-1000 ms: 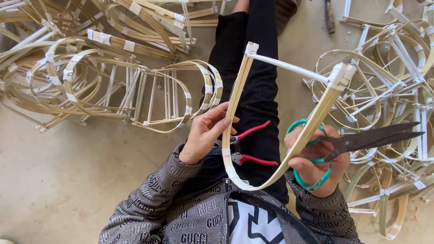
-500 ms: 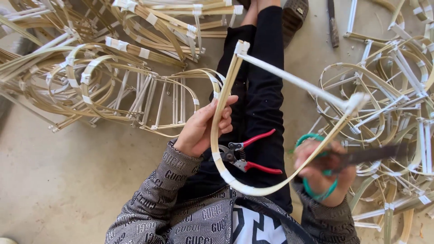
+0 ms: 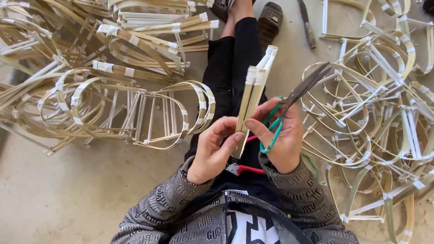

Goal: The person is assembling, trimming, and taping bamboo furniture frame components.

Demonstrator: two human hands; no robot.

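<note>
Folded flat since half a second ago, the bamboo strip frame (image 3: 253, 97), then spread in a wide loop with a white crosspiece, is now seen edge-on above the lap, its white-taped ends pointing toward the feet. Its lower end is pinched between thumb and fingers of the left hand (image 3: 216, 151). The right hand (image 3: 282, 135) is closed through the green handles of the scissors (image 3: 296, 97), whose blades point up and away, while its fingertips press the strip. Red-handled pliers (image 3: 242, 169) lie on the lap beneath the hands. Finished-looking frames are heaped on the concrete floor (image 3: 54, 190) at both sides, one pile (image 3: 113, 99) at left and another (image 3: 379, 113) at right; whether the held frame is fully bound cannot be told, though it is probably near completion.
</note>
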